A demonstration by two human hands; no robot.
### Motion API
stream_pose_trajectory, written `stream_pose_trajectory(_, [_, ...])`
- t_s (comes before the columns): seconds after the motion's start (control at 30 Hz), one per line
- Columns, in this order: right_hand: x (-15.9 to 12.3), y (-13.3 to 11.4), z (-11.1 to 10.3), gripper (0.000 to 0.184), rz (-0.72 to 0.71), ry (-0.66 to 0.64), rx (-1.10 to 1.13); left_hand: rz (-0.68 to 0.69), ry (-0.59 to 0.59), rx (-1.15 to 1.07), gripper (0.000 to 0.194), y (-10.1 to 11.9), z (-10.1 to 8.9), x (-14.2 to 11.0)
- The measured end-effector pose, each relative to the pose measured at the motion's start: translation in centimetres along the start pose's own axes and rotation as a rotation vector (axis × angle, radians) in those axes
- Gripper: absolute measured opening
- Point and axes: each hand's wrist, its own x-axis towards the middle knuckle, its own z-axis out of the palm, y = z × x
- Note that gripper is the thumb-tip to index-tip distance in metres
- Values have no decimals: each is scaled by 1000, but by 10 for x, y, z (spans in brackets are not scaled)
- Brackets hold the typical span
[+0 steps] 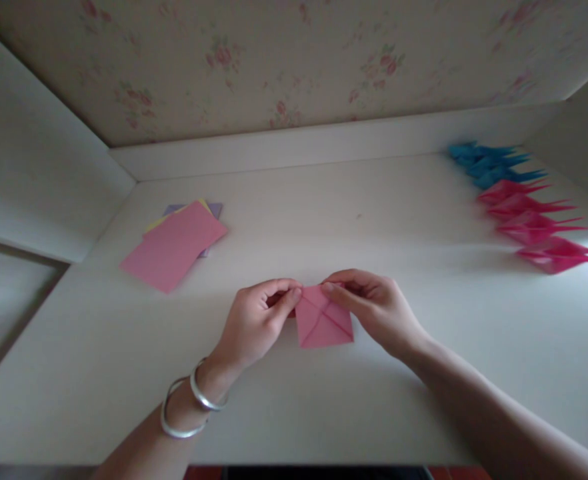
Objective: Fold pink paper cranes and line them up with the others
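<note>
A small square of folded pink paper (325, 323) is held up between my two hands, with crossing diagonal creases on its face. My left hand (261, 317) pinches its upper left corner between thumb and fingers. At the upper right edge, my right hand (377, 307) grips the paper with the thumb in front and the fingers behind. Part of the top edge is covered by my fingertips. Two silver bangles (207, 393) circle my left wrist.
Loose sheets of pink paper (174, 247), with yellow and purple ones beneath, lie at the left of the white table (284, 233). Pink folded paper figures (551, 255) and blue folded paper figures (489, 163) stand in a row at the right. A floral wall (284, 67) rises behind.
</note>
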Motion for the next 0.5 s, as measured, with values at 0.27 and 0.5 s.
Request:
stream_pose_trajectory(0.27, [1,0,-2,25,12,1,0,-2,39,10,16,-1,1,1])
stream_pose_trajectory(0.5, [2,4,-3,37,103,24,179,44,78,45,15,-3,-1,0])
